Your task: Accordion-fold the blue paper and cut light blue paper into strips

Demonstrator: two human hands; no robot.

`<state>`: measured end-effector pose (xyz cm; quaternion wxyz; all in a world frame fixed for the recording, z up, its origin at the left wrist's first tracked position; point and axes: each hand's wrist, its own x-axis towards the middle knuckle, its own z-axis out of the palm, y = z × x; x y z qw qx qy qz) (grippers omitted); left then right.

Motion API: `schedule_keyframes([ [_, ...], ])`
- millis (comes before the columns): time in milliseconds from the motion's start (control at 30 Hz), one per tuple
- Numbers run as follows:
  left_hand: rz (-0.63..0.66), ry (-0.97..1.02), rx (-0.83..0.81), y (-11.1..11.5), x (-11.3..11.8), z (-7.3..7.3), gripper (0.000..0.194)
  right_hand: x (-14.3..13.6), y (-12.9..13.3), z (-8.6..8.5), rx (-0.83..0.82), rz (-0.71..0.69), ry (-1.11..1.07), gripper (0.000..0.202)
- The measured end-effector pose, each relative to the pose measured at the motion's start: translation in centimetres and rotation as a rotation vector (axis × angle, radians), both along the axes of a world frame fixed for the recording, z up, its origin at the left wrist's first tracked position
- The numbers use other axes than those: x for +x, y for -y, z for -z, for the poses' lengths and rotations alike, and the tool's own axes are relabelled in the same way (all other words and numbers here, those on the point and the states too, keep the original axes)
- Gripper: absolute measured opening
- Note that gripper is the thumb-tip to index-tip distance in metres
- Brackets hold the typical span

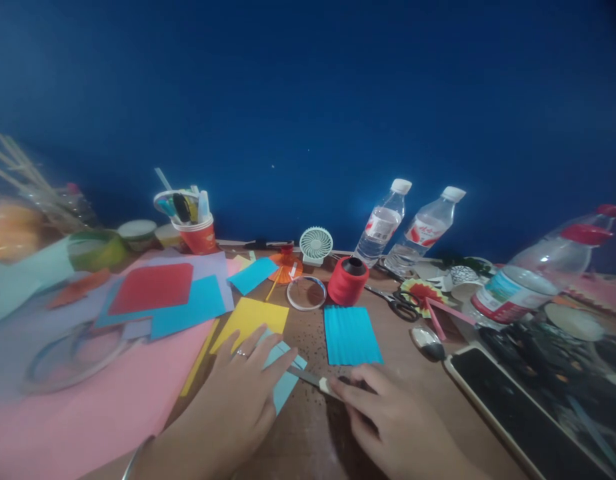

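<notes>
My left hand [253,380] lies spread and flat over a light blue piece of paper [284,392], its fingertips reaching a yellow sheet [255,319] beneath. My right hand [383,413] is closed around a utility knife [325,385]. The knife's blade is out and points left, its end at the edge of the light blue paper by my left fingers. Most of the handle is hidden in my palm. Just beyond my right hand is a pleated blue piece of paper [353,337]. Small dark specks are scattered on the table between the papers.
Behind the papers stand a red thread spool [347,283], a roll of tape [307,293] and a small fan [316,245]. Black-handled scissors [403,305] and a phone [513,413] lie to the right. Water bottles [381,230] stand along the wall. Coloured sheets [138,400] cover the left side.
</notes>
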<state>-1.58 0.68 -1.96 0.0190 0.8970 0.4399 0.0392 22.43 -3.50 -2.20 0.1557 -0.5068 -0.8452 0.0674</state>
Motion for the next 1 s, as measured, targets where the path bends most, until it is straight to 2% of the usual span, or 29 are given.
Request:
schedule_keyframes([
  [200,0.06,-0.062,-0.039,0.7,0.6,-0.4,0.081,0.7,0.1,0.2,-0.084,-0.062,0.024,0.034],
  [367,0.073,-0.09,-0.069,0.8,0.8,-0.6,0.083,1.1,0.0,0.2,-0.194,-0.061,-0.001,0.038],
  [533,0.12,-0.092,-0.038,1.0,0.7,-0.3,0.085,1.5,-0.1,0.1,-0.166,-0.092,-0.007,0.03],
  [667,0.173,-0.089,-0.014,1.5,0.5,-0.4,0.074,1.7,-0.1,0.1,-0.115,-0.09,-0.003,0.024],
  [733,0.184,-0.078,-0.004,1.6,0.5,-0.6,0.064,1.7,-0.1,0.2,-0.125,-0.087,-0.003,0.024],
  [867,0.2,-0.047,0.001,1.1,0.3,-0.7,0.058,1.5,-0.1,0.3,-0.144,-0.079,-0.014,0.023],
  [933,0.159,-0.014,0.005,0.6,0.2,-0.6,0.055,1.5,-0.1,0.3,-0.135,-0.077,-0.012,0.021],
  [1000,0.053,0.021,0.053,0.2,-0.1,-0.4,0.053,1.5,-0.1,0.3,-0.125,-0.08,-0.007,0.021],
])
